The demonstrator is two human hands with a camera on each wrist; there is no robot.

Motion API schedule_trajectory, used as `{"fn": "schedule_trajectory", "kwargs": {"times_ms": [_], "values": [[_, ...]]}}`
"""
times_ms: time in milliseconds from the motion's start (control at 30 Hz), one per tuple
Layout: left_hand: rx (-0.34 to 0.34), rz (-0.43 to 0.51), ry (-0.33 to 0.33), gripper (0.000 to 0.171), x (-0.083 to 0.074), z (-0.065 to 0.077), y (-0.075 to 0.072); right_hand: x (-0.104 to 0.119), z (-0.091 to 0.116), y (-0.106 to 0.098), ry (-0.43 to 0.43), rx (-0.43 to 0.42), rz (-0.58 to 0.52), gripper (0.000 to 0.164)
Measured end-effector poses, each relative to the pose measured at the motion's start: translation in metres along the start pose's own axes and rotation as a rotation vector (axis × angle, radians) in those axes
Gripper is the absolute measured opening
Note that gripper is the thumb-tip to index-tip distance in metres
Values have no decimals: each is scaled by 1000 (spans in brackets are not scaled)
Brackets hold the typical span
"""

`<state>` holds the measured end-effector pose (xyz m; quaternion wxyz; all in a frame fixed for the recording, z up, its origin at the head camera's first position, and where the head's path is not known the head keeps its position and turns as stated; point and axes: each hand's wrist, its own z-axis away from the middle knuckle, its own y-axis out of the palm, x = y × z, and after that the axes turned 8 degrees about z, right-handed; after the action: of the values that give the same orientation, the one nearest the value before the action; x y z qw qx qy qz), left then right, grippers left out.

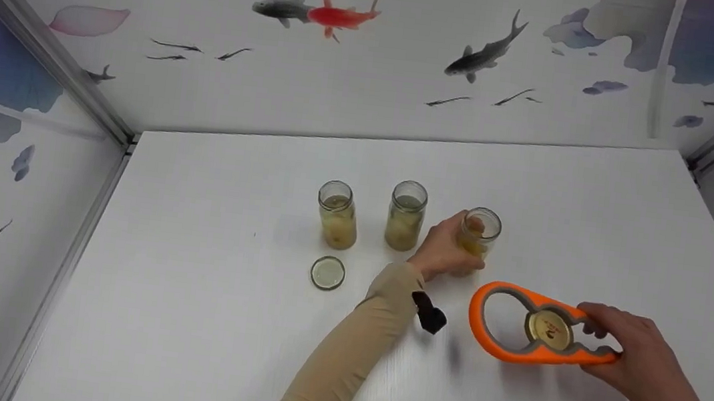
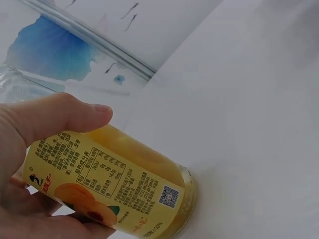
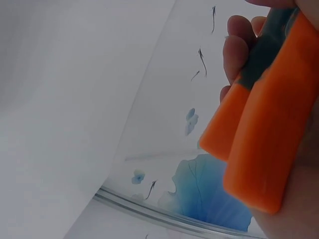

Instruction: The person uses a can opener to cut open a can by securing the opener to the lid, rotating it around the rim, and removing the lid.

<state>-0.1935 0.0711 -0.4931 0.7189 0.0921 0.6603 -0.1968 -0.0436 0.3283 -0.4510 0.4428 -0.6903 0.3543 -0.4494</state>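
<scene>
My left hand (image 1: pixel 449 248) grips a glass jar (image 1: pixel 480 225) of yellow fruit, its mouth uncovered. In the left wrist view, that jar's yellow label (image 2: pixel 104 184) shows printed fruit and a QR code, with the thumb across its upper part. My right hand (image 1: pixel 648 361) holds an orange and grey jar opener (image 1: pixel 501 353) by its handles, above the table. Clasped within the opener is a gold lid (image 1: pixel 549 329). The right wrist view shows the ends of the orange handles (image 3: pixel 264 144) against the palm.
Two more lidless jars (image 1: pixel 339 225) (image 1: pixel 404 226) with pale contents stand left of the held one. A round lid (image 1: pixel 327 272) lies on the white table (image 1: pixel 182 315) before them. Printed walls (image 1: pixel 376 95) enclose the back and sides.
</scene>
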Motion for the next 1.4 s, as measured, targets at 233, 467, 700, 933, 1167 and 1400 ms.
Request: {"fn": "schedule_trajectory", "kwargs": {"times_ms": [233,467,700,933,1167,1400], "values": [[-20,-16,-19,54,-3,-9,2,-3,0,-3,-10,-14,-3,77],[17,-48,-53,53,-3,-18,3,-5,-2,-5,-10,-28,-3,75],[51,-74,-89,53,-3,-24,-1,-5,0,-5,33,-10,-2,73],[40,-140,-30,51,-2,-29,-3,-4,0,-3,37,10,-13,72],[-3,-134,-36,51,-2,-30,0,-1,1,3,30,5,-16,71],[-34,-136,-55,54,-3,-29,4,0,0,6,39,23,-21,69]]}}
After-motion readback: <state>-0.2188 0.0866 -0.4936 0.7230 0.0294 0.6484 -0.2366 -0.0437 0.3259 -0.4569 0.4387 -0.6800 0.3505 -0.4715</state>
